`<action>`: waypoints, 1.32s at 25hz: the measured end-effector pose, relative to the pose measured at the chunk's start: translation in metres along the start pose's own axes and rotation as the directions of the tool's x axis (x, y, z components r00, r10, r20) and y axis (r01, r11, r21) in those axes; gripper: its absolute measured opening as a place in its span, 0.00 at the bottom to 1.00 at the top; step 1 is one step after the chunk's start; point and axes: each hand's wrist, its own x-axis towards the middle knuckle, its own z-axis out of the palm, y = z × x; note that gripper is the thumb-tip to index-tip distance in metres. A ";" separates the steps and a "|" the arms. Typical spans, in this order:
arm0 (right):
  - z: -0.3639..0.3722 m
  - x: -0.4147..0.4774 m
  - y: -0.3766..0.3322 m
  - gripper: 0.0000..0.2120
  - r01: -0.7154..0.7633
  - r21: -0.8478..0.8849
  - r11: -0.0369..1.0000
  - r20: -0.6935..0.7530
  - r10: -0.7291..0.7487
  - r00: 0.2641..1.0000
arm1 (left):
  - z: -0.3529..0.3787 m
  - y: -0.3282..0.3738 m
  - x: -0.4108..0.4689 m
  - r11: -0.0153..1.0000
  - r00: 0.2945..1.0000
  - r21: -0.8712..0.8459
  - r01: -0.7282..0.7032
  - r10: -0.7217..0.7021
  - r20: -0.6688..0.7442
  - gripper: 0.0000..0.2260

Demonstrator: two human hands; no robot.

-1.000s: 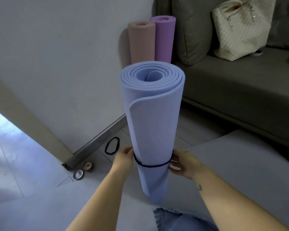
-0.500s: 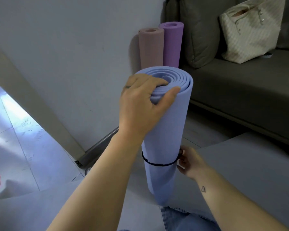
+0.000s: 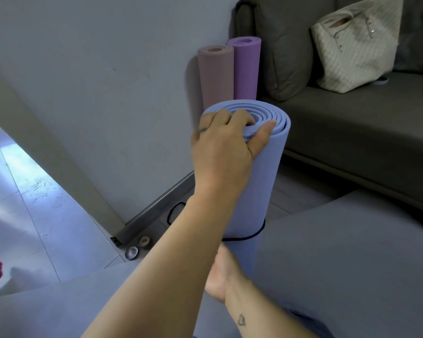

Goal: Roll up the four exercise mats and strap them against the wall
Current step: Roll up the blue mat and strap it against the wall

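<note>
A rolled light-blue mat [image 3: 261,181] stands upright in front of me with a black elastic band [image 3: 259,234] around its lower part. My left hand [image 3: 227,142] grips its top rim, fingers hooked into the coil. My right hand [image 3: 224,276] holds the roll's bottom end, partly hidden behind my left forearm. A rolled pink mat [image 3: 215,76] and a rolled purple mat [image 3: 246,69] stand upright against the wall in the corner beside the sofa. A grey mat [image 3: 340,264] lies flat on the floor under me.
A second black band [image 3: 175,212] lies on the floor by the wall's metal skirting, near two small round objects [image 3: 137,247]. A dark grey sofa [image 3: 364,132] with a cushion and a cream tote bag [image 3: 357,45] fills the right. A doorway opens at the left.
My left hand left the band and went up to grip the top of the roll. My right hand slid from the band down to the bottom end. The view shifted.
</note>
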 end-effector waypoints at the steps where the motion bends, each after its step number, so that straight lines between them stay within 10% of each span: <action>1: 0.000 0.009 0.004 0.09 -0.002 0.016 1.000 0.017 0.002 1.000 | -0.001 0.002 0.000 1.000 1.000 0.021 0.000 0.000 0.014 0.23; 5: 0.003 0.014 0.004 0.09 0.072 -0.053 0.996 0.108 -0.066 0.992 | -0.008 -0.004 0.001 0.998 0.995 0.060 -0.012 0.006 0.098 0.27; 7: 0.014 -0.006 0.003 0.21 0.164 -0.373 0.913 0.188 -0.098 0.977 | -0.011 -0.003 0.001 0.997 0.989 0.076 -0.026 0.015 0.144 0.29; 11: 0.035 -0.078 -0.022 0.13 0.346 -0.910 0.228 0.320 -0.143 0.937 | -0.023 0.004 0.004 0.991 0.951 0.132 -0.033 -0.009 0.309 0.32; 16: 0.035 -0.140 -0.133 0.07 0.247 -0.950 -0.190 0.304 -0.388 0.870 | -0.048 -0.015 0.016 0.994 0.841 0.048 -0.101 0.059 0.538 0.33; 19: 0.050 -0.161 -0.180 0.18 0.291 -0.930 -0.222 0.366 -0.597 0.714 | -0.060 -0.023 0.023 0.980 0.726 0.021 -0.196 0.131 0.675 0.36; 23: 0.091 -0.156 -0.207 0.56 0.575 -0.765 -0.289 0.643 -0.375 0.668 | -0.065 -0.029 0.040 0.943 0.753 0.035 -0.331 0.241 0.613 0.33; 33: 0.188 -0.052 -0.282 0.59 0.659 -0.523 -0.540 0.852 -0.366 0.375 | -0.025 -0.116 0.147 0.941 0.808 0.056 -0.334 0.255 0.531 0.29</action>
